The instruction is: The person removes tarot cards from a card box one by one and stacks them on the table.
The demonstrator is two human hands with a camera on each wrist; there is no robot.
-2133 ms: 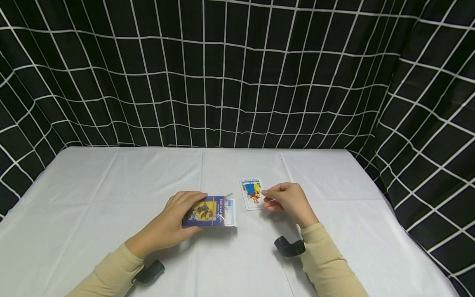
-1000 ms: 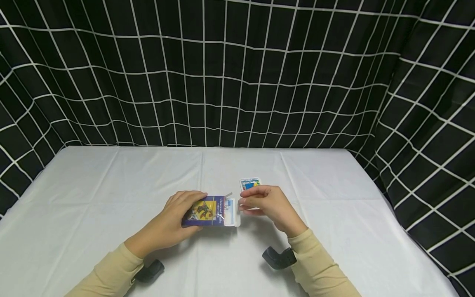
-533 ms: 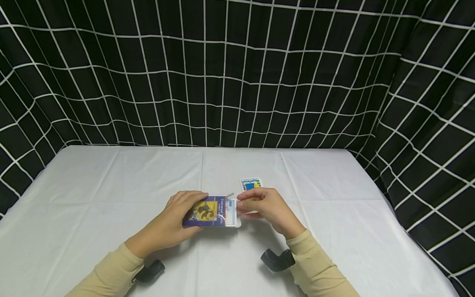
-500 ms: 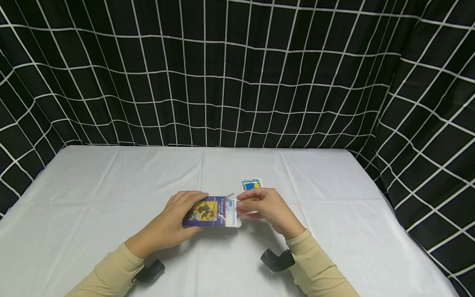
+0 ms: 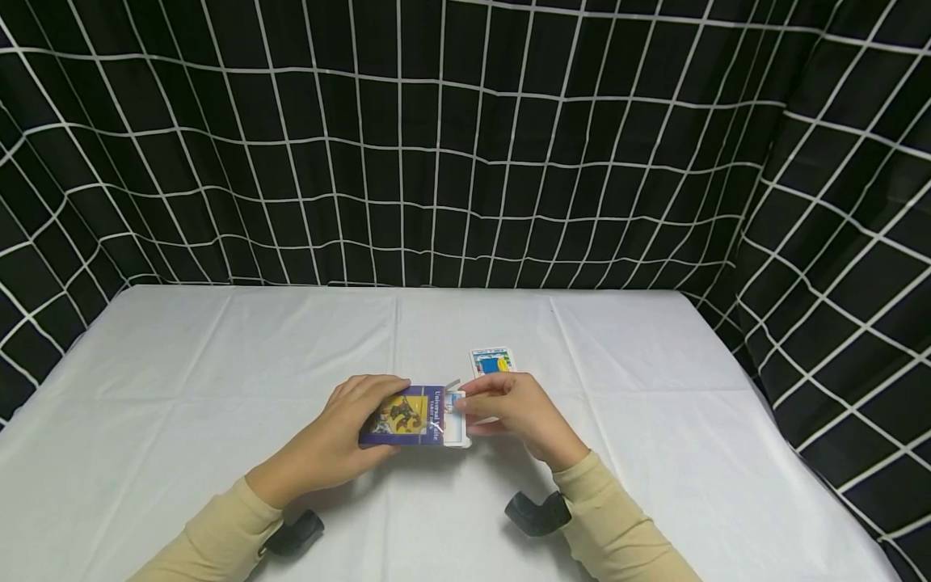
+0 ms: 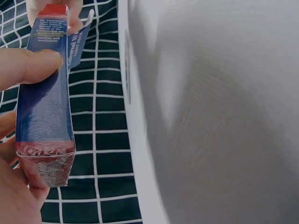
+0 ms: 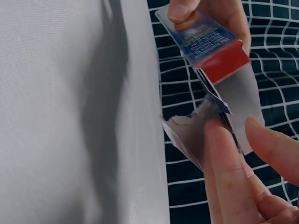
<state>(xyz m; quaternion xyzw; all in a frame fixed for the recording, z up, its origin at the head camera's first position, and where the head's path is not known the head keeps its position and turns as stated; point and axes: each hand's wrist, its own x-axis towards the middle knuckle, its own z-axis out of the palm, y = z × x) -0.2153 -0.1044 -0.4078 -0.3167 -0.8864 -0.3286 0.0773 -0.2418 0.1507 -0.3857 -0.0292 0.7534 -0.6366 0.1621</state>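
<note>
My left hand grips a purple tarot card box, held tilted above the table, its end facing right. The thumb lies along the box's blue side in the left wrist view. White-bordered tarot cards stick out of that end. My right hand pinches at them, thumb on the face and fingers behind. The right wrist view shows a torn flap hanging beside these fingers and the pale card between box and thumb. A loose card lies face up beyond my right hand, its lower part hidden.
A white cloth covers the table, creased in places. Black curtains with a white grid hang behind and at both sides. A dark wrist camera juts from the right sleeve, and another from the left.
My right hand has left the loose card's edge and moved left to the box's end, its thumb now over the protruding cards. The left hand and box have stayed almost still.
</note>
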